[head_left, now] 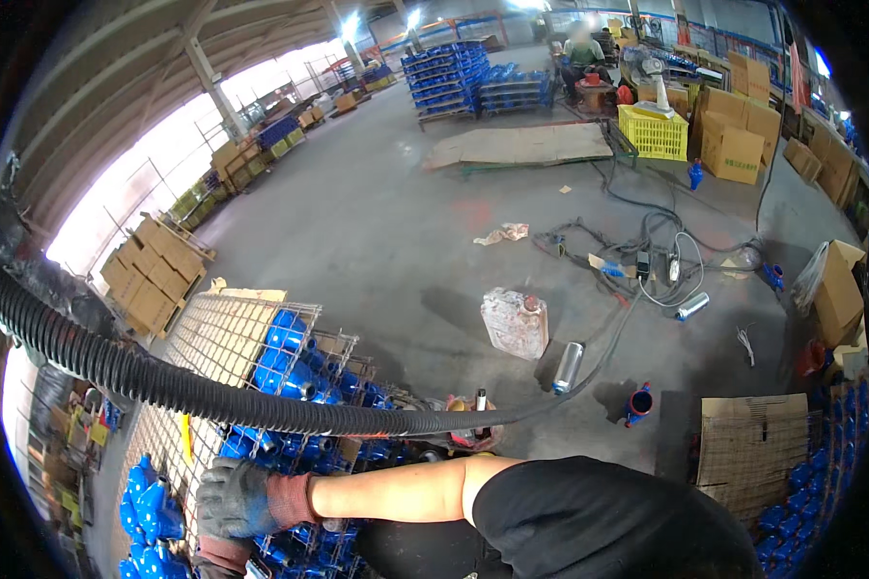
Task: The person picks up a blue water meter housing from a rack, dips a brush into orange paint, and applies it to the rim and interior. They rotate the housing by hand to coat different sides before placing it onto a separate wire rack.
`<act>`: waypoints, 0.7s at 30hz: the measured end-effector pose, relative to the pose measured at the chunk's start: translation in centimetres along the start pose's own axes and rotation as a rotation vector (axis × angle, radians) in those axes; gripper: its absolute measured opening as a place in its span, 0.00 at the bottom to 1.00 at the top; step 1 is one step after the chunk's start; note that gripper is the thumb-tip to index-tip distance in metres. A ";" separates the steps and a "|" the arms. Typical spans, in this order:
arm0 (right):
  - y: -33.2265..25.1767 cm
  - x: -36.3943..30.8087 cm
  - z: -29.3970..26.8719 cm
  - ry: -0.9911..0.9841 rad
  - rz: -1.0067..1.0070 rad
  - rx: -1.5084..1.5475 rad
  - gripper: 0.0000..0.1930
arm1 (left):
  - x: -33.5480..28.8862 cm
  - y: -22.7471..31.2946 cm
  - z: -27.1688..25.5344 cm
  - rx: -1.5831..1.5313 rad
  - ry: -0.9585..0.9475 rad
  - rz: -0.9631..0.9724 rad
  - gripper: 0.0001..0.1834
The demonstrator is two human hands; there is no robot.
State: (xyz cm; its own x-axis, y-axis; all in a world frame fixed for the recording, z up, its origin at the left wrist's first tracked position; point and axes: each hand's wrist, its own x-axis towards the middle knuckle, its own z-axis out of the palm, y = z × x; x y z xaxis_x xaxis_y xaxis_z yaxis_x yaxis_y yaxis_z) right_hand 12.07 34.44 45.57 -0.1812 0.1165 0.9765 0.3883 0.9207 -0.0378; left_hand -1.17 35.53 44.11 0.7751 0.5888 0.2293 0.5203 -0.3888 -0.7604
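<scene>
Gloved hands [235, 500] bunch, seemingly at cage edge [249, 362], wide floor [357, 222] beyond.

Gloved hands [237, 497]: 2 (2nd only partly visible). Blk ribbed hose [212, 398]: 1. Yel. crate [654, 133]: 1. Whitish jerrycan [514, 325]: 1. Silver cyls [569, 368]: at least 2. Loose blue fittings [638, 404]: approx. 3. Big blue pallet stacks [445, 79], far back: 2. Blue castings [282, 372], lower L: many, overlapping, can't count.

Shows only a sliver of the left hand [224, 554], cut by the lower edge; hides whatever lies under the right hand [237, 498]. Covers some blue castings [285, 372] between the wire cage's [212, 318] far and near edges with the black corrugated hose [261, 409]. Blurs the distant person's [585, 58] head.
</scene>
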 end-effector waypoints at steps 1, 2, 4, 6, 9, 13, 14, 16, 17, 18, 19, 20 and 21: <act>-0.1 0.0 -0.3 -0.016 0.006 0.030 0.12 | -0.2 0.2 0.3 0.033 -0.009 -0.013 0.28; -0.1 -0.1 -0.5 -0.034 0.014 0.059 0.13 | -0.4 0.5 0.5 0.064 -0.017 -0.026 0.28; 0.4 -0.6 -0.6 -0.034 0.049 0.063 0.15 | 0.0 1.1 0.8 0.125 -0.026 -0.040 0.28; 0.6 -1.1 -0.6 -0.040 0.086 0.086 0.17 | -0.4 1.6 1.4 0.182 -0.053 -0.063 0.28; -2.3 0.6 1.5 -0.188 0.098 0.095 0.17 | -7.8 -0.4 -0.1 0.329 -0.210 -0.195 0.28; 0.0 -1.6 1.7 -0.228 0.097 -0.103 0.20 | -12.6 4.1 -6.1 -0.502 0.186 -0.219 0.24; 0.5 -1.4 1.4 -0.296 0.090 -0.055 0.18 | -14.4 5.8 -6.3 -0.574 0.068 -0.268 0.25; 1.5 -1.2 0.6 -0.041 -0.004 0.042 0.14 | -17.9 9.9 -6.7 -0.718 -0.071 -0.421 0.25; 0.9 -0.4 0.7 -0.192 0.058 0.020 0.14 | -20.5 12.3 -6.7 -0.773 -0.099 -0.541 0.25; 0.1 0.5 0.8 -0.250 0.071 -0.045 0.11 | -24.1 15.4 -4.7 -0.740 -0.195 -0.572 0.24; -0.4 0.9 0.7 -0.286 0.012 -0.067 0.13 | -27.4 18.4 -4.0 -0.723 -0.290 -0.593 0.24; -0.3 0.9 -0.4 -0.380 0.045 -0.141 0.14 | -27.3 19.4 -6.0 -0.757 -0.371 -0.621 0.23; -0.3 0.6 0.1 -0.363 0.020 -0.102 0.15 | -27.2 19.8 -7.8 -0.788 -0.461 -0.671 0.23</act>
State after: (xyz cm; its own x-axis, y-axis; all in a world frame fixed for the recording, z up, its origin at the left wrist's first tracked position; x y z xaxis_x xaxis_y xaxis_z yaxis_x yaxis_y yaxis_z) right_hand 11.76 34.32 46.11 -0.4744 0.2749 0.8363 0.4793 0.8775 -0.0166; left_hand -9.11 6.32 27.54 0.1331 0.9881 0.0771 0.9883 -0.1381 0.0641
